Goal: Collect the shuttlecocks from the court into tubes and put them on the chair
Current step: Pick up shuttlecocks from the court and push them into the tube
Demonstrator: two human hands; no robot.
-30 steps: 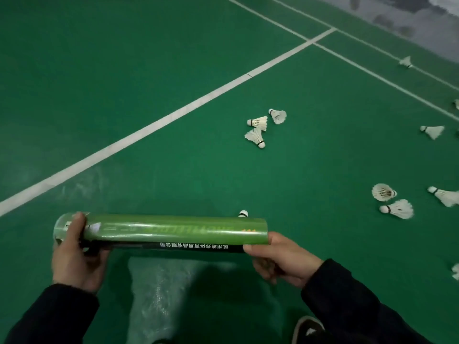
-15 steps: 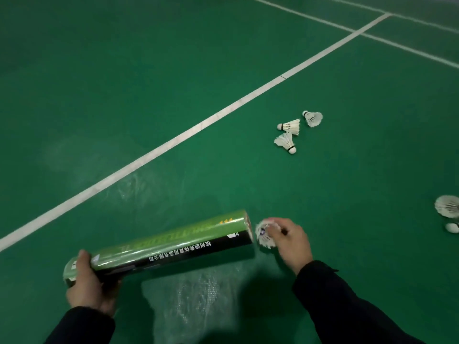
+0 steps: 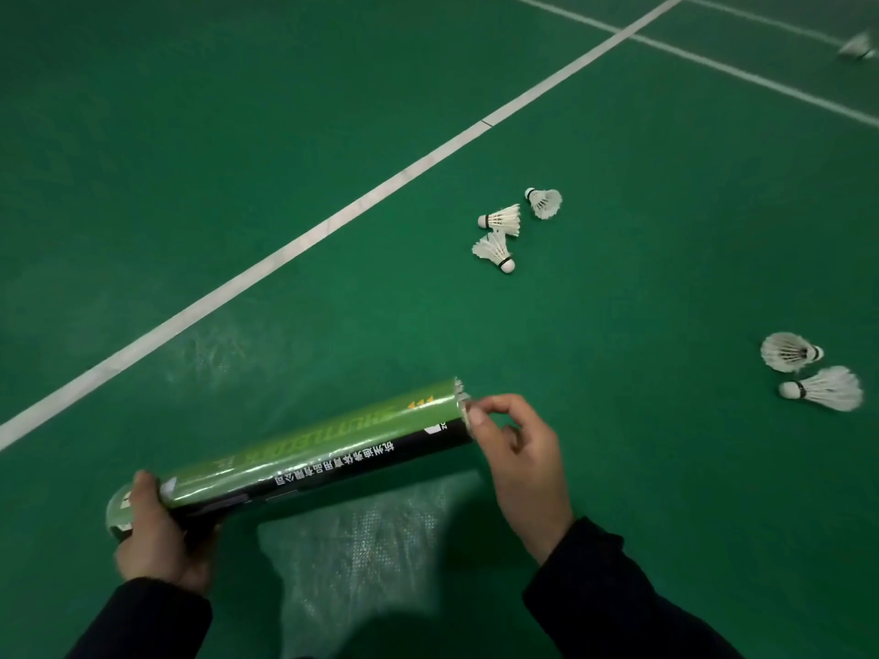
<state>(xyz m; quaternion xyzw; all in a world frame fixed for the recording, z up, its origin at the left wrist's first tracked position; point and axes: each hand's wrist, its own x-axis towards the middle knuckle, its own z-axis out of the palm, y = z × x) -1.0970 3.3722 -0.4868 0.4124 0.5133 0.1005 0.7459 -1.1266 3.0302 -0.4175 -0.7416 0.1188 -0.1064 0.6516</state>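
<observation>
Head view: a person crouched over a green court (image 3: 190,135), both hands on one tube.
Tube (image 3: 309,454): green and black, held off the floor, tilted with its open end up and to the right.
Left hand (image 3: 159,535): fingers and thumb curled round the tube's lower, capped end.
Right hand (image 3: 521,449): at the open mouth, thumb and forefinger pinching the feather rim of a shuttlecock (image 3: 462,401); the other fingers are loosely curled.
Shuttlecock in the mouth: almost fully inside, only a fringe of white feathers showing past the rim.
Change from half a second ago: then the shuttlecock sat outside the mouth in the right hand; now it is nearly all inside the tube. The tube's tilt is about the same.
Change from one second ago: then the tube lay level and the right hand gripped its end.
Trio (image 3: 513,225): three shuttlecocks lying close together on the court, beyond the tube, right of the white line (image 3: 333,221).
Pair (image 3: 808,373): two more lying side by side at far right.
Blurred one (image 3: 856,46): near the top right corner.
</observation>
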